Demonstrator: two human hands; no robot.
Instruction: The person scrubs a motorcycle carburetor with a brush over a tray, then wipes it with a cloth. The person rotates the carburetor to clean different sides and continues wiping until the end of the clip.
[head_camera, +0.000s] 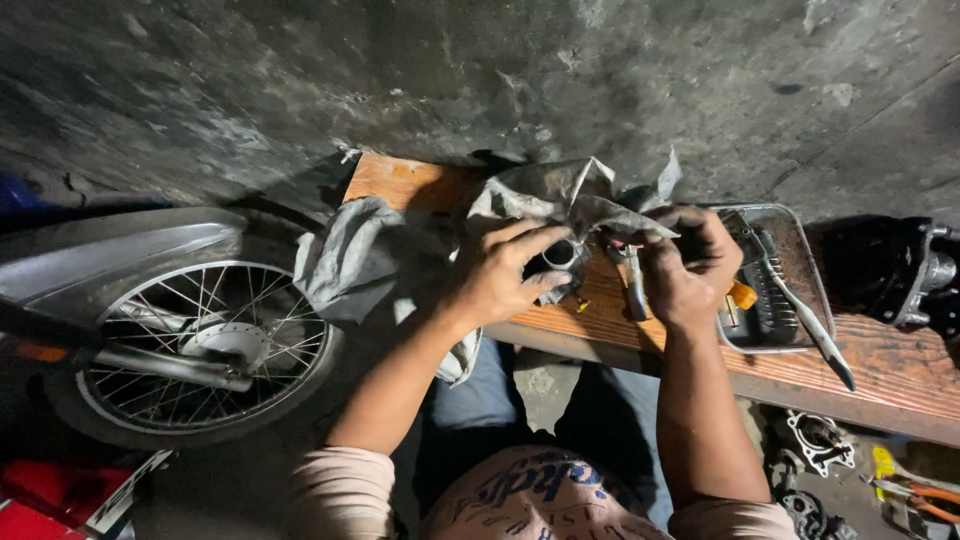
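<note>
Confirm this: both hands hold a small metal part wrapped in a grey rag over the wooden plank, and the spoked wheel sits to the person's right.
Not quite. The head view shows the spoked wheel to the person's left, not right. The rest stands: the left hand and right hand hold a small metal part in a grey rag over the wooden plank.

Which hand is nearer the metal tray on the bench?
Right. The right hand overlaps the metal tray's near edge; the left hand is farther off, holding a round metal part by the rag.
</note>
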